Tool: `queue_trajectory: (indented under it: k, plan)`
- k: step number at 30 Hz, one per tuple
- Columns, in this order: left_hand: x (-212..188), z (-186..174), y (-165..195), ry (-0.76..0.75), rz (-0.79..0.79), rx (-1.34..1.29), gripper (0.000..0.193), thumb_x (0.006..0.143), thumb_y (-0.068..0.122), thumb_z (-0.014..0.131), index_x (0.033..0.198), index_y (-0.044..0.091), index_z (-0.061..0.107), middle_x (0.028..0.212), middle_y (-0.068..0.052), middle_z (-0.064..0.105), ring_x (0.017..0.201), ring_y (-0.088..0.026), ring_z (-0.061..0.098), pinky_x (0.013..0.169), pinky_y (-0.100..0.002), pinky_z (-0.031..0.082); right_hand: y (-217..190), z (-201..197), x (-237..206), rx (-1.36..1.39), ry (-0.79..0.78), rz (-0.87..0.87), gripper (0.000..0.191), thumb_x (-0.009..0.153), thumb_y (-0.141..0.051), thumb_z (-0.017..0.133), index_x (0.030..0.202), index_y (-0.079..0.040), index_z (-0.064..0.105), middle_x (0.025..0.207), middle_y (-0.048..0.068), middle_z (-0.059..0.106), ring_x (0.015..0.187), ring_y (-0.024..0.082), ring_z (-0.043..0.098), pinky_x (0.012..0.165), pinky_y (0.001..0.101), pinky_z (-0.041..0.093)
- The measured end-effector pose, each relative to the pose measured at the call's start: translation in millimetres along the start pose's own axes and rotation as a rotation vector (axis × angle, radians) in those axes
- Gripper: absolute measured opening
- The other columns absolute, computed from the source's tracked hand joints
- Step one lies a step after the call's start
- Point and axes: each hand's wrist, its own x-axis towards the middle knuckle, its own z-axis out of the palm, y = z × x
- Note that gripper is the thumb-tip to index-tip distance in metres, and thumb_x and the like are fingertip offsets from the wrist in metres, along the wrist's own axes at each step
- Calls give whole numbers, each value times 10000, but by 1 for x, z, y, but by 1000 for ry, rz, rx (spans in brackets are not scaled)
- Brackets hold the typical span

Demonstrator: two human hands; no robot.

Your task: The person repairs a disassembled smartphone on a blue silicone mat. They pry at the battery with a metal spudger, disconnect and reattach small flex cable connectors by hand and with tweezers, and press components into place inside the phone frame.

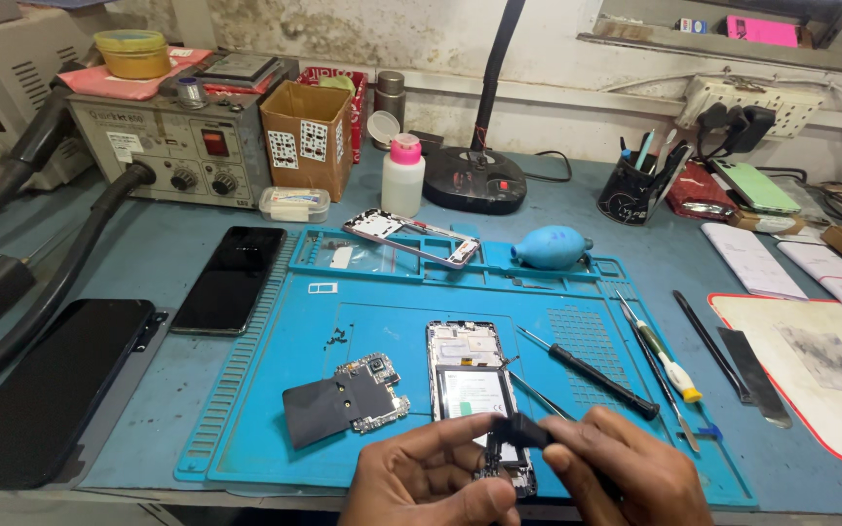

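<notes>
Two hands low in the shot, both over the bottom end of an opened phone [473, 390] lying on the blue repair mat [275, 390]. The left hand [431, 477] pinches the phone's lower edge, and the right hand [626, 472] grips a small black part [520, 430] right at that spot. A loose circuit board [348, 399] sits just left on the mat, with a black screwdriver [592, 375] to the right.
</notes>
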Motion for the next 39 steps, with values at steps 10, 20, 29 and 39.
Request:
queue_trajectory:
  k: [10, 20, 29, 39]
  plan:
    - [6, -9, -7, -50, -139, -152, 646, 791, 70, 820, 1378, -100, 611, 894, -209, 764, 803, -253, 779, 734, -357, 647, 6, -3, 3, 23, -56, -145, 247, 842, -211, 771, 1026, -47, 784, 671, 59, 624, 569, 153, 649, 476, 315, 494]
    - [12, -23, -26, -137, -129, -243, 622, 844, 93, 799, 1408, -80, 600, 886, -162, 747, 823, -229, 775, 782, -346, 640, 23, 10, -7, 44, -137, -184, 274, 912, -275, 815, 1114, -91, 801, 723, 22, 627, 598, 115, 656, 530, 296, 490]
    - [4, -13, -12, 205, 47, 134, 641, 749, 46, 844, 1364, -5, 672, 827, -161, 754, 721, -230, 799, 664, -326, 645, -15, -26, 55, -116, -128, 37, 220, 937, -224, 723, 1128, -156, 810, 825, 29, 661, 696, 186, 636, 585, 354, 499]
    - [9, -14, -4, 320, 537, 801, 495, 798, 167, 834, 1286, 179, 749, 963, -29, 770, 789, -89, 782, 682, -251, 643, -23, -10, 129, -249, -251, -326, 175, 816, -177, 752, 976, -113, 780, 815, 79, 713, 783, 319, 648, 680, 456, 494]
